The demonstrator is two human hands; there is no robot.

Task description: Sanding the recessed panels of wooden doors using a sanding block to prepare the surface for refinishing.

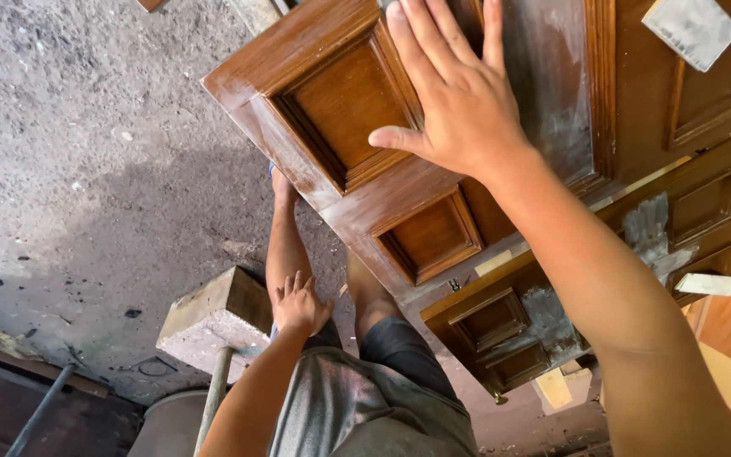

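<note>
Pressing flat on the door [365, 110], right hand [454, 101] open, fingers spread and pointing toward twelve o'clock, palm lying across the rail beside a raised panel, thumb sticking out toward nine o'clock over the panel's edge. Gripping nothing, only bearing down on the wood.

Resting on the left knee at about seven o'clock, left hand [299, 303] also open, fingers loosely fanned over the skin, holding nothing.

Lying tilted across the upper middle, the door running from eleven o'clock down toward four o'clock, brown and glossy, with pale dusty smears along its edges and on the broad stile near one o'clock. Showing three recessed panels on this side, the hand sitting between the upper two.

Lying beneath it toward four o'clock, a second door [678, 211], darker, patched with grey filler [649, 233] and carrying small pale blocks [704, 283] on its face. Sitting at the one o'clock corner, a grey sanding block [691, 30], possibly a pad of abrasive paper, hard to tell at this angle.

Standing on the concrete floor [86, 169] at seven o'clock, just beside the left hand, a rough stone block [213, 317]. Leaning near it, a thin metal rod [213, 398]. Showing below centre, grey shorts [357, 406] and bare legs, one foot reaching under the door's edge.
</note>
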